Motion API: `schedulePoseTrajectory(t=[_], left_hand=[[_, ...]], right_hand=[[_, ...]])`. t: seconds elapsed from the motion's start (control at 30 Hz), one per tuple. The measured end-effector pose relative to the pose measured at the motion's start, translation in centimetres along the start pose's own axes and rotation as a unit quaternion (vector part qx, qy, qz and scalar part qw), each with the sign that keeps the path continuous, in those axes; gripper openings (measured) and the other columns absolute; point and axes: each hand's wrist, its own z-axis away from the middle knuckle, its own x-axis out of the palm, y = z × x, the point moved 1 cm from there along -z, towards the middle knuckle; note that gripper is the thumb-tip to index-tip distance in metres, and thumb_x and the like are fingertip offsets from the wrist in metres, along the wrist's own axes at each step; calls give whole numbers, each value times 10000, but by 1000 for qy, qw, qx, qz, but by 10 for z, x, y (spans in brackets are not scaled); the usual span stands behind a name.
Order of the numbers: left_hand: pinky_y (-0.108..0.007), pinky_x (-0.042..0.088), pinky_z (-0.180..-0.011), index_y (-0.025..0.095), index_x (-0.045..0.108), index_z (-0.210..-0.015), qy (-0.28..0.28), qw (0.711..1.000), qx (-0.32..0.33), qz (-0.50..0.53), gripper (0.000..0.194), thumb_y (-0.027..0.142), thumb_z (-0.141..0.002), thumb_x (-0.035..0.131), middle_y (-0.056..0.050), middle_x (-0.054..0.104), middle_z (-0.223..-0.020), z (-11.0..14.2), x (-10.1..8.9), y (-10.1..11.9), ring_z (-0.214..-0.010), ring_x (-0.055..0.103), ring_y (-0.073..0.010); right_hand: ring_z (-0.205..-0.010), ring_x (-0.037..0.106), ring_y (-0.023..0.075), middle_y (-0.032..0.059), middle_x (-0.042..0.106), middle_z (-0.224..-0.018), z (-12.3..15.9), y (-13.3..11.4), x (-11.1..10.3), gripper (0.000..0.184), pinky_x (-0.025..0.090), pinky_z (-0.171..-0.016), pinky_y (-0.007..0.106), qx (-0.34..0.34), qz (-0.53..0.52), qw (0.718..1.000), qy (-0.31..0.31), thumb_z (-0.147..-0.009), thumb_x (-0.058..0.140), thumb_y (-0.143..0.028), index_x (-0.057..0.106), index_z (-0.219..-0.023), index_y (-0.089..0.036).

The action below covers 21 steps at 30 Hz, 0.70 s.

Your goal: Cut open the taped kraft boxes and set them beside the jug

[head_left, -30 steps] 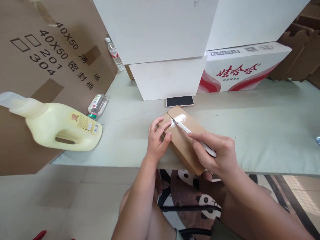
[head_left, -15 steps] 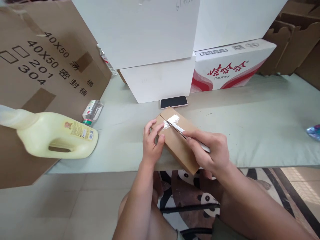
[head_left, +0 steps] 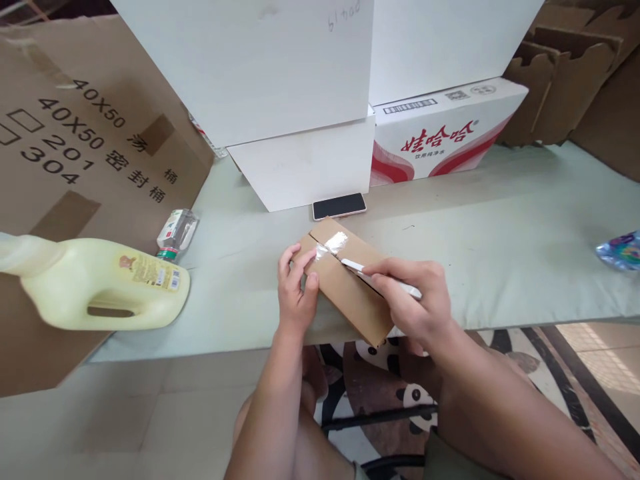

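Observation:
A small brown cardboard box lies at the near edge of the pale green table, its top seam sealed with clear tape. My left hand presses on the box's left side, fingers curled over its edge. My right hand is closed round a white utility knife held like a pen. The blade tip rests on the seam just below the tape patch.
A black phone lies just behind the box. White boxes and a red-printed carton are stacked at the back. A yellow jug, a small bottle and a large brown carton stand left. A shiny packet lies far right.
The knife has slid back along the seam toward me, away from the taped end. My view has drifted right, so everything sits further left.

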Motion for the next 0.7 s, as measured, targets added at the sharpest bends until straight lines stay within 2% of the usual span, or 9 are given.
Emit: schedulePoseTrajectory(t=[0.23, 0.37, 0.47, 0.5, 0.57, 0.63, 0.7], left_hand=[[-470, 437, -1111, 227, 672, -1226, 4, 1000, 0, 17, 428, 501, -1004, 429, -129, 525, -1363, -1, 2, -2, -1315, 517, -274], [-459, 435, -1109, 229, 677, -1216, 4, 999, -4, 32, 433, 519, -993, 445, -129, 526, -1362, -1, 1, -4, -1311, 517, -277], [-462, 421, -1119, 224, 685, -1195, 14, 998, -34, 47, 486, 575, -976, 431, -134, 544, -1339, -2, -4, -8, -1321, 509, -293], [-462, 416, -1123, 225, 687, -1189, 20, 997, -48, 54, 502, 595, -966, 432, -134, 549, -1336, -3, -7, -10, -1323, 507, -297], [-453, 401, -1136, 231, 689, -1180, 37, 993, -85, 73, 517, 623, -945, 448, -125, 553, -1344, -6, -14, -14, -1335, 495, -295], [-435, 369, -1162, 236, 687, -1173, 63, 983, -131, 108, 508, 627, -919, 485, -111, 555, -1368, -8, -22, -21, -1363, 469, -288], [-415, 364, -1163, 237, 678, -1168, 99, 965, -184, 159, 494, 617, -890, 528, -98, 573, -1369, -10, -28, -29, -1360, 474, -280]], right_hand=[[-433, 516, 104, -6, 639, -538, 5, 4, -6, 228, 349, -420, 232, 7, -70, 996, 48, -809, 556, -218, 753, -698, -183], [-397, 446, 105, -16, 596, -531, 14, 16, -11, 196, 299, -394, 254, -20, -157, 975, 154, -847, 570, -250, 760, -825, -205], [-478, 536, 129, -16, 626, -630, 10, 32, -15, 207, 402, -463, 260, -28, -161, 961, 224, -929, 546, -320, 702, -1032, -231], [-523, 573, 137, -10, 649, -682, 7, 40, -15, 211, 439, -504, 269, -20, -133, 965, 226, -943, 544, -339, 676, -1072, -238], [-614, 623, 162, 13, 688, -780, -1, 60, -14, 216, 490, -584, 299, 17, -36, 981, 190, -931, 562, -356, 657, -1086, -238], [-753, 669, 219, 55, 717, -876, -7, 84, -10, 258, 533, -696, 364, 69, 78, 988, 115, -884, 581, -341, 672, -1096, -225], [-967, 679, 313, 121, 727, -1045, -10, 104, -5, 388, 533, -859, 490, 116, 166, 979, 30, -826, 598, -327, 676, -1187, -206]])
